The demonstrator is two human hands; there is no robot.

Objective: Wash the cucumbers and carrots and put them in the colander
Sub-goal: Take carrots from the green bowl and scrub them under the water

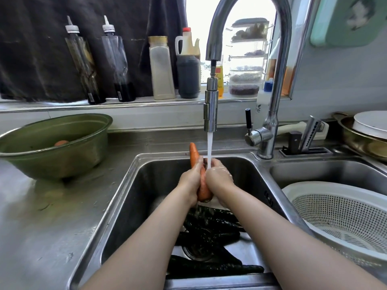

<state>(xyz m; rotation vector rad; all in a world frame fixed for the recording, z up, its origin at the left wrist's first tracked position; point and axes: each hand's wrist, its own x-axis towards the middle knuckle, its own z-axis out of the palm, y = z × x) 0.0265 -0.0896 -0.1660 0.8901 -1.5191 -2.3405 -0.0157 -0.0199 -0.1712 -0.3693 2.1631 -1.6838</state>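
While water [209,147] runs from the tap, I see in the head view my left hand [191,178] and right hand [219,176], fingers curled round one carrot [203,186] (tip up). Cucumbers [209,229] lie in the sink below, and the colander [339,214] sits to the right.

**Bare and wet**

The left forearm [146,237] and right forearm [282,233] are bare along their whole visible length. The left hand [191,177] and right hand [218,177] are bare as well, their skin shining wet.
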